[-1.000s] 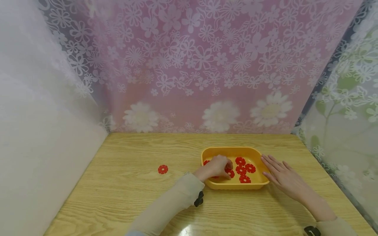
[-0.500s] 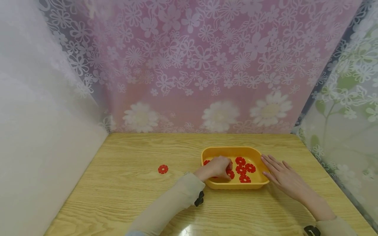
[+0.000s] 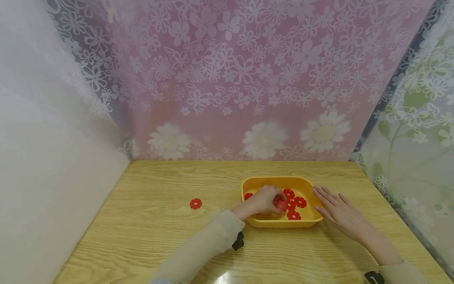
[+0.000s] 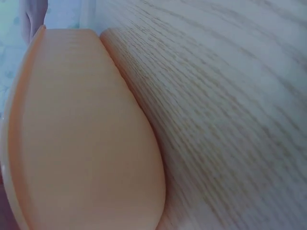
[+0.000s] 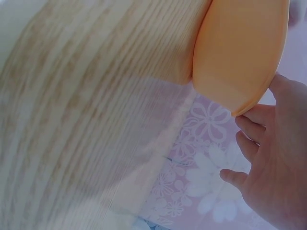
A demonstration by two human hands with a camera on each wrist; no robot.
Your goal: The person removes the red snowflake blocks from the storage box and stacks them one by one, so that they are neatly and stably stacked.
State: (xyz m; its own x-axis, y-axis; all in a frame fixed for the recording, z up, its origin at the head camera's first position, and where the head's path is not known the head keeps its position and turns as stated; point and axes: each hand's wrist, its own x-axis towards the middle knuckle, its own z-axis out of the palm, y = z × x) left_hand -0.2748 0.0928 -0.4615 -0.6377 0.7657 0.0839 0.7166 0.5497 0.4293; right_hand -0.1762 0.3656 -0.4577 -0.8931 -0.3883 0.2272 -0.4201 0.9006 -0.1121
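A yellow tray (image 3: 283, 225) on the table holds several red notched, flower-shaped discs (image 3: 293, 215). My left hand (image 3: 263, 200) reaches over its near left side and pinches a red flower-shaped disc (image 3: 281, 205), blurred, between thumb and fingers. The left wrist view shows the tray's outer wall (image 4: 86, 124); the left hand's fingers are hidden there. With fingers straight, my right hand (image 3: 338, 211) touches the tray's right rim. In the right wrist view the right hand (image 5: 280, 148) has its thumb and fingertips at the tray's rim (image 5: 259, 98).
A single red disc (image 3: 196, 203) lies on the wooden table (image 3: 149, 236), left of the tray. Behind the table hangs a pink flowered cloth (image 3: 220, 98). A pale wall (image 3: 53, 157) stands at the left and a flowered sheet (image 3: 415, 157) at the right.
My left hand has shifted slightly right inside the tray, and the red disc between its fingers has moved with it. The right hand stays at the rim.
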